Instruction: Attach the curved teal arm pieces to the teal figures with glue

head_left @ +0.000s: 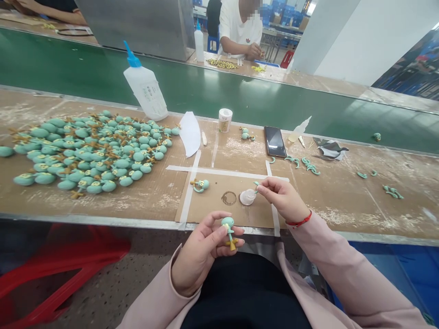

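Observation:
Between the thumb and fingers of my left hand is a small green figurine with a yellow-brown base, held near the table's front edge. My right hand pinches a small curved green piece by one end. That piece is just above a small white cup on the cardboard. Left of the cup lies a ring-shaped mark. Another green figurine rests on the taped cardboard mat. Several loose curved green pieces lie to the right.
A large heap of green figurines covers the left side. Behind it leans a white bottle with a blue nozzle. A tape roll and a phone stand beyond the mat. A green conveyor belt runs behind; a person sits across it.

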Action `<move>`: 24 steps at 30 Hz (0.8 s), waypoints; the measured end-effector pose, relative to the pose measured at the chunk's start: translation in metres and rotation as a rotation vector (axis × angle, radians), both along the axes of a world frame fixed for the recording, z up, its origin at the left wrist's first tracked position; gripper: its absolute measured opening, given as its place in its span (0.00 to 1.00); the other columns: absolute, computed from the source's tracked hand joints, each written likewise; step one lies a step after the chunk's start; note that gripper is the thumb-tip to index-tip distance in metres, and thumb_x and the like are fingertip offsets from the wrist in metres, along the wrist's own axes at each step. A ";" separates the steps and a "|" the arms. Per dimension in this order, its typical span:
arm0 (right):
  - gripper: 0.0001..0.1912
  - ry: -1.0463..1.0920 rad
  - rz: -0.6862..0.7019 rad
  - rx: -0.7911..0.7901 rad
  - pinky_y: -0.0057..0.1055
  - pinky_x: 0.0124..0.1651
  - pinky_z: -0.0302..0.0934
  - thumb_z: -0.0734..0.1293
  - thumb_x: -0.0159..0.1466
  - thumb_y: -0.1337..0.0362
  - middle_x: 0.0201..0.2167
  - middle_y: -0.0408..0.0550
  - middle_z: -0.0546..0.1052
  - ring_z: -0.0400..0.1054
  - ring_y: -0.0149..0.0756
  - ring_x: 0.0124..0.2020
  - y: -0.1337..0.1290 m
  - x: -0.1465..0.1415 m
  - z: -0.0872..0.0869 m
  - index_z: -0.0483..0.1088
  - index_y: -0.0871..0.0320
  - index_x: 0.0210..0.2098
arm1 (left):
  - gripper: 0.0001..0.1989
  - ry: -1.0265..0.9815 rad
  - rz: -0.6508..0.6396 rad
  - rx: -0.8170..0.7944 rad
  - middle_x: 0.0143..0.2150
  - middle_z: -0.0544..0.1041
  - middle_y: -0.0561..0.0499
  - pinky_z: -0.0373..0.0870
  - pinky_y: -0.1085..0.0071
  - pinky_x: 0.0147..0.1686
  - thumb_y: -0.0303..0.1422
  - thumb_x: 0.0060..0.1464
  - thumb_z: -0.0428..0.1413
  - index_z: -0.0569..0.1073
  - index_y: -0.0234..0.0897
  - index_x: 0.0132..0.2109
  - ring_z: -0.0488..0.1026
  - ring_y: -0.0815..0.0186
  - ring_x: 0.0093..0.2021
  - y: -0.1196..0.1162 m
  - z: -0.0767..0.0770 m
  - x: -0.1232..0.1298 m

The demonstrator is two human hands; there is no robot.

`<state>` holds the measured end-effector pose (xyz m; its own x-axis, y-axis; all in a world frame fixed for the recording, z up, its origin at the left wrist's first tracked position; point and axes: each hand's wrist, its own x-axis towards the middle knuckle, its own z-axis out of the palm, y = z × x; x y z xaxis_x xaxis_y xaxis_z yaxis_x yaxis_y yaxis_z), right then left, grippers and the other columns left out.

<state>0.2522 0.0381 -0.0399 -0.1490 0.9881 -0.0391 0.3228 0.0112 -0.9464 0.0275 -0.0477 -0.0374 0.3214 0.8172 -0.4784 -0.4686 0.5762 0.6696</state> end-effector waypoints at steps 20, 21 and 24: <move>0.12 -0.343 0.091 0.187 0.31 0.31 0.50 0.62 0.65 0.58 0.21 0.40 0.62 0.55 0.32 0.25 -0.005 0.003 0.015 0.63 0.56 0.26 | 0.15 -0.015 -0.013 0.009 0.37 0.83 0.46 0.74 0.72 0.33 0.36 0.54 0.63 0.70 0.39 0.47 0.81 0.62 0.35 -0.001 -0.002 -0.002; 0.13 -0.371 0.120 0.184 0.31 0.31 0.50 0.61 0.65 0.58 0.21 0.40 0.62 0.55 0.32 0.25 -0.005 0.004 0.016 0.62 0.55 0.26 | 0.15 -0.014 -0.015 0.008 0.37 0.83 0.46 0.74 0.72 0.33 0.36 0.54 0.63 0.70 0.39 0.47 0.81 0.62 0.35 -0.001 -0.001 -0.001; 0.14 -0.438 0.186 0.168 0.31 0.31 0.50 0.60 0.66 0.59 0.22 0.40 0.61 0.55 0.32 0.26 -0.005 0.007 0.017 0.59 0.55 0.25 | 0.14 -0.011 -0.006 0.006 0.36 0.83 0.46 0.74 0.73 0.34 0.35 0.55 0.62 0.70 0.39 0.47 0.81 0.63 0.35 -0.001 0.000 0.000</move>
